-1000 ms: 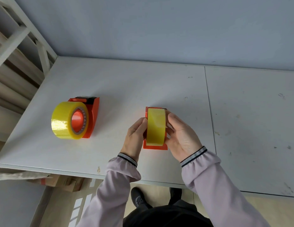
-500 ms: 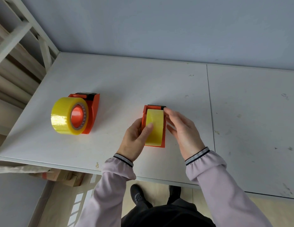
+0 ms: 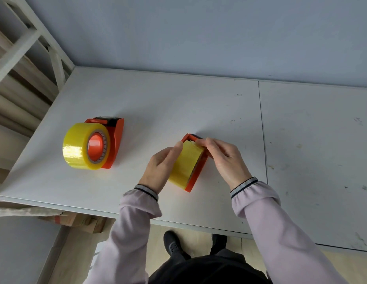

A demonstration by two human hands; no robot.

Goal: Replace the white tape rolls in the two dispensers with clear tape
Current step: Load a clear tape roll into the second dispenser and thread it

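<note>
Turned since half a second ago: dispenser (image 3: 199, 168) at frame centre now lies on a slant, nose toward the upper left, no longer square to the table edge. Right hand (image 3: 225, 158) shifted from resting alongside to pinching the loose end of the tape at the upper corner of the roll (image 3: 185, 163); left hand (image 3: 161, 166) still cupped against the roll's left face, thumb up by the top edge, fingers curled round it. Yellowish clear roll seated in the orange frame, low end near the bottom of the frame's side plate. Second dispenser (image 3: 115, 140) at centre left, already loaded with its own clear roll (image 3: 84, 146), standing untouched on the white table (image 3: 178, 103), well apart from both hands. No white rolls anywhere in view. Step in hand, by the look of it: freeing the tape end and leading it to the cutter at the nose. Best done by keeping the left hand firm on the roll so it cannot spin or lift off the hub, peeling slowly and evenly across the full width to avoid a diagonal tear, then drawing the strip straight toward the upper left over the roller. Exact grip on the tape tip too small to confirm.
</note>
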